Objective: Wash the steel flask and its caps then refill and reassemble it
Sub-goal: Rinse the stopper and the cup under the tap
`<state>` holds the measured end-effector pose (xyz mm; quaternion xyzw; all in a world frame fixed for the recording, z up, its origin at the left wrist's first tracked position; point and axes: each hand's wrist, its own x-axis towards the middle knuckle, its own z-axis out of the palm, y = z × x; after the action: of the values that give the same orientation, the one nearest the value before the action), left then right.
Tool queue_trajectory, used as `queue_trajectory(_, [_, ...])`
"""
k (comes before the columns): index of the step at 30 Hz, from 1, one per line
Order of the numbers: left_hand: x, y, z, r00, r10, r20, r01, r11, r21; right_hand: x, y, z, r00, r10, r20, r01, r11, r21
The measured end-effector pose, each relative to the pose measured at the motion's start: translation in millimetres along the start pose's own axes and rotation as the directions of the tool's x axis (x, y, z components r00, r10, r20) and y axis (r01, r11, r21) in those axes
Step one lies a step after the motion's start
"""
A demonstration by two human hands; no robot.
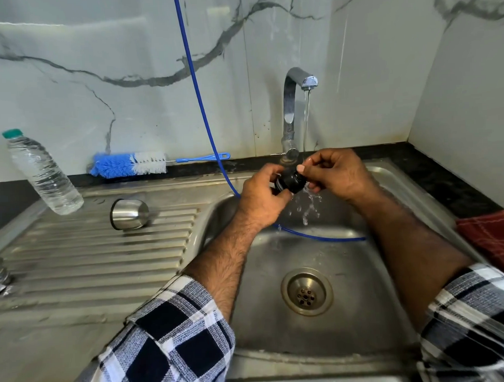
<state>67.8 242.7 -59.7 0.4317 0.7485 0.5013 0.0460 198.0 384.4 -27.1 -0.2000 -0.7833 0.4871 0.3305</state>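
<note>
**Rinsing the black inner cap under the tap**

Checked sleeves (175, 330) frame my forearms over the sink basin (327, 262). Both my hands are closed on the black inner cap (292, 181) above the basin's far edge: my left hand (261, 200) grips one end, my right hand (336, 173) pinches the other, water from the tap (295, 103) splashing off it. Next I judge it needs turning to rinse every side. On the draining board, the steel outer cap (130, 213) lies tipped near the basin; the bottle brush (130, 164) rests at the back edge.

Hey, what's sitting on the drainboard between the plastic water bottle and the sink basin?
In the head view, a steel cup lies on its side there, between the bottle and the basin.
</note>
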Motion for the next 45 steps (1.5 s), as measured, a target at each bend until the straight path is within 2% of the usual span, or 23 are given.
queue_trajectory(4, [-1,-3,9,0.979,-0.054,0.198,0.073,0.994,-0.087,2,8,-4,0.999,0.033,0.017,-0.032,0.996,-0.085])
queue_trajectory(8, [-5,7,5,0.925,-0.1,0.366,0.249,0.887,-0.388,1,9,-12,0.998,0.059,0.024,-0.056,0.992,-0.112])
queue_trajectory(10, [-6,12,4,0.942,-0.143,0.303,0.267,0.866,-0.422,0,8,-14,0.998,0.057,0.028,-0.055,0.996,-0.07])
queue_trajectory(13, [-3,10,5,0.964,-0.181,0.192,0.245,0.889,-0.387,0,10,-16,0.998,0.032,0.051,-0.034,0.999,0.039])
queue_trajectory(15, [-2,7,6,0.974,-0.155,0.163,0.205,0.91,-0.361,1,10,-17,0.998,0.02,0.06,-0.027,0.992,0.123])
queue_trajectory(19, [-5,9,8,0.981,-0.143,0.133,0.179,0.933,-0.313,0,10,-19,0.998,0.0,0.058,-0.011,0.983,0.184])
queue_trajectory(26, [-8,13,13,0.984,-0.131,0.124,0.163,0.937,-0.308,2,11,-22,0.999,-0.006,0.043,-0.003,0.979,0.202])
queue_trajectory(31, [-7,14,10,0.973,-0.14,0.182,0.199,0.91,-0.364,3,9,-21,1.0,-0.016,0.002,0.015,0.976,0.219])
queue_trajectory(38, [-5,19,14,0.977,-0.195,0.086,0.213,0.894,-0.394,7,6,-13,0.998,-0.043,-0.045,0.051,0.978,0.202])
queue_trajectory(45, [-4,19,22,0.98,-0.189,0.069,0.2,0.889,-0.413,8,9,-15,0.996,-0.051,-0.077,0.065,0.977,0.201])
